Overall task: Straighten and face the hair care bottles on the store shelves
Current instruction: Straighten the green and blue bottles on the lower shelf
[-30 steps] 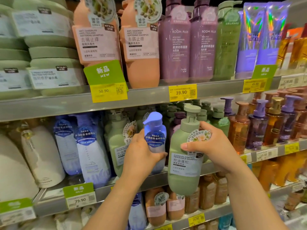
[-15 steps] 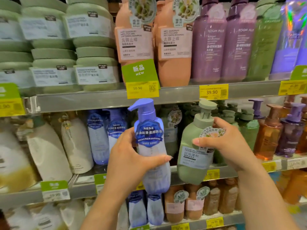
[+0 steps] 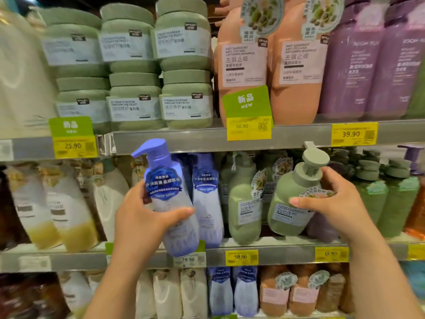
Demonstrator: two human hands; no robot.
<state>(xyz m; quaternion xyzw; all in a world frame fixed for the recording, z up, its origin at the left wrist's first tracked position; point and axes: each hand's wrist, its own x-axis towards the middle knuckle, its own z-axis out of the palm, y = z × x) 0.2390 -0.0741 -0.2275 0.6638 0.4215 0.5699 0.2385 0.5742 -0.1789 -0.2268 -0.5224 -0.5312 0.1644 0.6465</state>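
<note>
Left hand (image 3: 142,223): closed around the middle of a blue pump bottle (image 3: 171,199), thumb (image 3: 181,212) laid across the front below the dark blue label, remaining fingers hidden behind the body. The blue pump bottle is held in front of the middle shelf (image 3: 287,252), its base overlapping the shelf edge beside a 79.90 price tag (image 3: 189,259); long axis near upright, tilted so the top leans left and the base sits right; spout pointed left, label faced toward the camera. Right hand (image 3: 331,203): wrapped around the right side of a green pump bottle (image 3: 292,199), thumb (image 3: 301,201) pressed on the front near the round sticker, fingers curled round the shoulder behind the pump. The green pump bottle is located at the front of the middle shelf, whether its base rests on the shelf cannot be told; long axis tilted, top leaning right; white label faced forward, round pump head (image 3: 316,157) turned up and toward the camera. Between the two held items: a second blue bottle (image 3: 208,199) and a second green bottle (image 3: 243,203), both upright on the same shelf. Upper shelf: stacked green jars (image 3: 186,104), orange shampoo bottles (image 3: 296,65), purple bottles (image 3: 349,65). Image is blurred; fine print is not legible
</note>
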